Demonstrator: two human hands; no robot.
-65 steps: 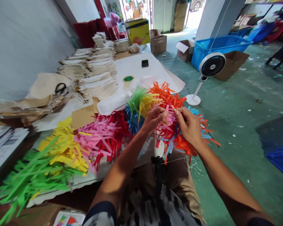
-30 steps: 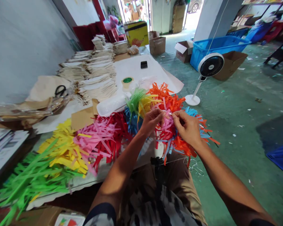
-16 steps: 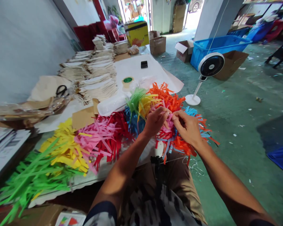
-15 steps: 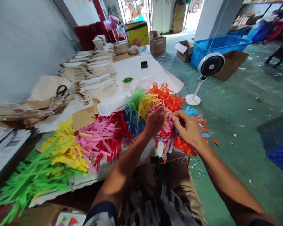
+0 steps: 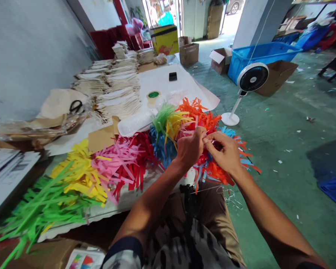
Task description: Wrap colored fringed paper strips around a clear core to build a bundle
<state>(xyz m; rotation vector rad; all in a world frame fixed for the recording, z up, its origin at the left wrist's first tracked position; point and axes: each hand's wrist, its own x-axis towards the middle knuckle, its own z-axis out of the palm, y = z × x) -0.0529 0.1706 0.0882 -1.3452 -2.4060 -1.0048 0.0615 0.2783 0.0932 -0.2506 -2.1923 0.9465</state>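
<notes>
Both hands meet at the right end of the table, over a fluffy bunch of paper fringe tassels. My left hand (image 5: 190,148) is closed round a pink paper tassel (image 5: 196,120), whose strip sticks up above the fingers. Thumb and fingers of my right hand (image 5: 224,152) are pinched together at my left fingertips; what lies between them is too small to make out. Orange tassels (image 5: 194,105) spread behind and below the hands. Yellow (image 5: 176,125), light green (image 5: 164,115) and blue (image 5: 160,144) tassels sit left of them.
Green (image 5: 50,209), yellow (image 5: 78,173), pink (image 5: 116,155) and red (image 5: 137,157) strips lie along the table's near edge. Behind are a tape roll (image 5: 153,96), a phone (image 5: 173,76), scissors (image 5: 76,106) and paper stacks (image 5: 120,95). A white fan (image 5: 252,78) stands at the right; loose string (image 5: 233,200) hangs near my knee.
My left hand has turned and closed more tightly, hiding the pink strip between the hands; a pink end now rises above it. My right hand stays pinched close beside it.
</notes>
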